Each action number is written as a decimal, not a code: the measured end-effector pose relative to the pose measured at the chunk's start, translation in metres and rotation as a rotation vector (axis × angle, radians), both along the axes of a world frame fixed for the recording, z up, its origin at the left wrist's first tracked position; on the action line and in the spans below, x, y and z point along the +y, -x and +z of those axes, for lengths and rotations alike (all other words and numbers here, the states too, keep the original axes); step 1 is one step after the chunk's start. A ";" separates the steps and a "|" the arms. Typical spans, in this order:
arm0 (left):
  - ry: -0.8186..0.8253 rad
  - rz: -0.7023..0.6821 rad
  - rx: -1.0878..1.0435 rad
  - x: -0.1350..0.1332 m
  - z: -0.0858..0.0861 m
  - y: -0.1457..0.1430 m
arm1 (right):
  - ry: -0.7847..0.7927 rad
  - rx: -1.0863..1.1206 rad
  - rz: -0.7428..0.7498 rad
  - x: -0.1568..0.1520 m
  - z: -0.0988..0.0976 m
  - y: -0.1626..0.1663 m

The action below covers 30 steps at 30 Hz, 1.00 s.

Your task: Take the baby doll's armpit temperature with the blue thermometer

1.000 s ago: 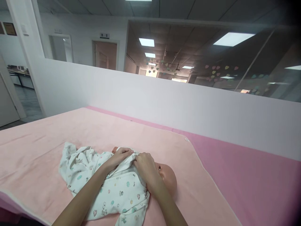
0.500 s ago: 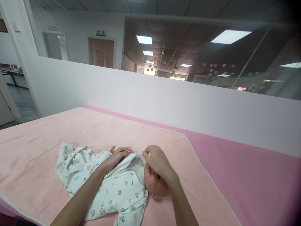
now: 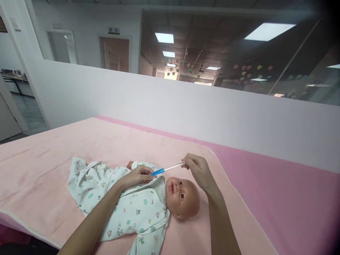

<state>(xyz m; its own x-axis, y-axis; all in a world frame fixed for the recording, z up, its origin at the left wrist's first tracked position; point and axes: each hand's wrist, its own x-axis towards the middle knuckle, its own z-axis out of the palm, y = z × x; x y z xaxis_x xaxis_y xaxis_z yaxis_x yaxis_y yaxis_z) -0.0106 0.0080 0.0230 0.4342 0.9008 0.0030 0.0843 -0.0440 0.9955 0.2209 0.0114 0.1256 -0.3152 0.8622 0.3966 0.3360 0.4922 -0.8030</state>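
A baby doll [image 3: 183, 196] lies on its back on a light pink towel [image 3: 79, 141], dressed in a white patterned romper [image 3: 127, 209]. My right hand [image 3: 198, 170] pinches the end of a thin white stick with a blue tip [image 3: 166, 169], held above the doll's collar. My left hand [image 3: 138, 175] rests on the doll's chest, its fingers curled on the romper's collar fabric beside the blue tip.
The towel lies on a darker pink sheet [image 3: 278, 198]. A low white partition wall [image 3: 186, 106] runs along the far side, with glass above it. An open doorway [image 3: 16, 99] is at far left.
My right hand lifted off the doll's face and drew away to the right, now holding out the blue-tipped stick. The doll's face is uncovered. My left hand stayed on the collar.
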 end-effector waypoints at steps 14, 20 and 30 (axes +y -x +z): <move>-0.054 -0.031 0.029 0.004 -0.007 0.002 | 0.221 0.922 0.286 -0.009 0.017 -0.013; -0.044 -0.038 0.038 0.003 -0.004 0.001 | 0.232 0.385 0.110 0.002 0.000 -0.004; -0.050 -0.043 0.021 0.006 -0.010 0.002 | 0.367 0.489 0.312 -0.006 0.004 0.002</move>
<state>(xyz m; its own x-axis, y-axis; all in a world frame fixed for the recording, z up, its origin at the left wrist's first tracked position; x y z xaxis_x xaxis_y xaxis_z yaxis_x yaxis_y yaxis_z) -0.0128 0.0136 0.0135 0.4729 0.8803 0.0380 0.1019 -0.0974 0.9900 0.2194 0.0053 0.1293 -0.4295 0.8660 0.2560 -0.2209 0.1742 -0.9596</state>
